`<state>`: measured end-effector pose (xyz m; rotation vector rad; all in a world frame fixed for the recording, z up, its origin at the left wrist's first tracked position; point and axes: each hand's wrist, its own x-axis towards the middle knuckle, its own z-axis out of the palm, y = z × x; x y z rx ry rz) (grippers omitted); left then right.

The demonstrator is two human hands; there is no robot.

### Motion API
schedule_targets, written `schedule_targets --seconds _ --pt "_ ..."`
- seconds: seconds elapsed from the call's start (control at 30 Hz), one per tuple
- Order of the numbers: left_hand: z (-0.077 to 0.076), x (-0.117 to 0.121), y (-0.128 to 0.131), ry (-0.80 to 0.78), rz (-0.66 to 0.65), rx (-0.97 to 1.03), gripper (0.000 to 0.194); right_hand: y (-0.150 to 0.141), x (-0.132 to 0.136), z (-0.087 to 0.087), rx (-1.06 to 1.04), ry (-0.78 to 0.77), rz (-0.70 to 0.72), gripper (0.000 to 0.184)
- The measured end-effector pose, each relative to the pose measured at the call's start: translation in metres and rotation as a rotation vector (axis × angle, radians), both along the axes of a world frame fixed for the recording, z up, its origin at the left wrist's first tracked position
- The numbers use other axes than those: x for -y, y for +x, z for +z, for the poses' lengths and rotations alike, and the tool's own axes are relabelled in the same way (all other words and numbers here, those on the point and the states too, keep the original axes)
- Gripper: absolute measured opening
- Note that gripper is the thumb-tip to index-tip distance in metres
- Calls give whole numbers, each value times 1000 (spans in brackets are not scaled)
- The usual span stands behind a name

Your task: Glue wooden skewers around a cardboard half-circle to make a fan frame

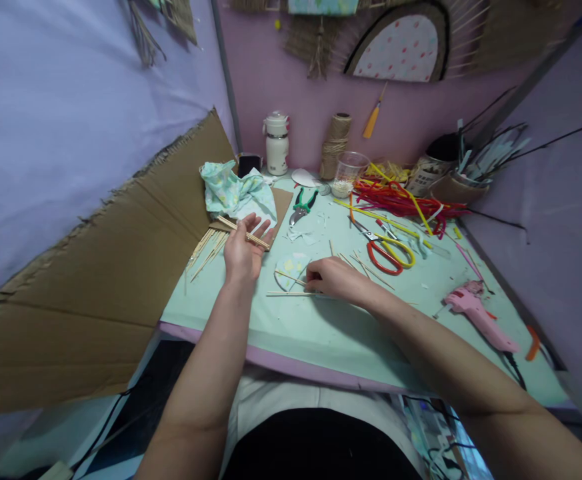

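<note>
My left hand (245,250) is turned palm up, its thumb pressing a small bundle of thin wooden sticks (243,232) against the palm. Closed at the fingertips, my right hand (333,277) pinches one thin wooden stick (291,276), which slants over a patterned half-round piece (291,265) on the table. Just below, another pale stick (291,294) lies flat, running along the table edge's direction. My right fingers hide the near ends of both. Several loose sticks (365,265) are scattered beyond my right hand, and more sticks (209,250) lie left of my left hand.
Green-handled pruners (303,208), orange-and-yellow scissors (385,252) and red pipe cleaners (401,200) lie farther back. A pink glue gun (481,313) rests at right. Crumpled cloth (231,190), a white bottle (277,143), twine spools (335,150) and a plastic cup (349,173) line the back. Cardboard (95,267) stands left.
</note>
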<state>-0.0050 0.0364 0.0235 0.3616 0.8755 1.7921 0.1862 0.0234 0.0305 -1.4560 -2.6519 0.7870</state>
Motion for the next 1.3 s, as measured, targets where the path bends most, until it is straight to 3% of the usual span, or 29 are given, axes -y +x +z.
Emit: schedule_targets --seconds 1.0,1.3 --pt "0 0 1 14 -9 -9 29 -2 4 5 -50 -46 29 13" --pt "1 2 4 8 -57 -26 30 2 3 10 -110 21 -26 11"
